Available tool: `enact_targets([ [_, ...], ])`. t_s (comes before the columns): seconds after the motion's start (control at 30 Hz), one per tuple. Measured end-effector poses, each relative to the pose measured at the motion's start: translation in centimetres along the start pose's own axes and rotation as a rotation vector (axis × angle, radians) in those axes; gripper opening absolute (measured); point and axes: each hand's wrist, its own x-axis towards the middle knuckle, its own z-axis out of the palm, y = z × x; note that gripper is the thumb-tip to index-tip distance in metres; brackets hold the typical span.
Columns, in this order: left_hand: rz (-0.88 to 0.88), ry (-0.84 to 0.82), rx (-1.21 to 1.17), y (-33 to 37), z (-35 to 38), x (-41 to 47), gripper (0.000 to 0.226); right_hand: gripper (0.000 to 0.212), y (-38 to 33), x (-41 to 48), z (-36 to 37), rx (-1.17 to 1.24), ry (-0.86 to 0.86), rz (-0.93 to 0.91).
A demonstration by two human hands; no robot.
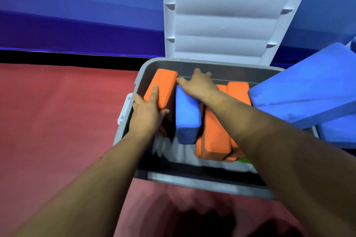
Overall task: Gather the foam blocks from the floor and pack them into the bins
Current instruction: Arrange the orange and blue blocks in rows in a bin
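1. Pressing on these blocks should cost you little. They are foam, so I judge them light, soft enough to dent, and grippy rather than slick.
2. Your left hand (148, 113) clasps the orange block (163, 81) at the left end of the bin (202, 184). The index finger lies straight along its top, the thumb is on its inner side, and the other fingers are down by the bin wall.
3. Your right hand (198, 84) is spread flat over the far end of the blue block (187, 113), which stands on edge just beside the orange one. The thumb touches the orange block's corner.
4. More orange blocks (215, 131) lie packed in the middle of the bin. Big blue blocks (308, 90) lean over its right rim, not yet inside.
5. Take each block across its narrow width, near the middle, so it does not twist. Squeeze gently, since foam gives and springs back.
6. Wedged blocks will likely rub and drag on their neighbours, so push down on the top face rather than force a corner.
7. The lid (227, 19) stands open behind the bin, which sits on the red floor (57, 111).
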Motion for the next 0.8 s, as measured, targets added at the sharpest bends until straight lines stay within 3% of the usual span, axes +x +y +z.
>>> enact_targets([
  [0.2, -0.047, -0.105, 0.01, -0.6, 1.7, 0.9, 0.076, 0.101, 4.4, -2.2, 3.4, -0.175, -0.195, -0.136],
  [0.3, -0.067, -0.086, -0.018, 0.1, 1.6, 1.3, 0.071, 0.106, 4.9, -2.1, 4.4, -0.262, -0.234, -0.146],
  [0.37, -0.093, -0.048, -0.065, 0.1, 1.8, 1.3, 0.07, 0.107, 4.7, -1.8, 5.4, -0.19, -0.266, -0.095],
  [0.47, -0.096, -0.004, -0.102, -0.1, 2.0, 1.4, 0.072, 0.107, 4.7, -1.5, 6.4, 0.015, -0.245, -0.027],
  [0.57, -0.103, -0.003, -0.132, 0.0, 1.8, 1.9, 0.07, 0.095, 5.3, -1.3, 6.3, 0.176, -0.088, -0.017],
  [0.63, -0.089, -0.031, -0.147, -0.1, 2.0, 1.9, 0.065, 0.085, 5.6, -1.3, 6.4, 0.2, -0.024, -0.03],
  [0.8, -0.067, -0.061, -0.168, -0.2, 2.5, 1.8, 0.06, 0.074, 5.5, -1.7, 7.9, 0.128, -0.047, -0.023],
])
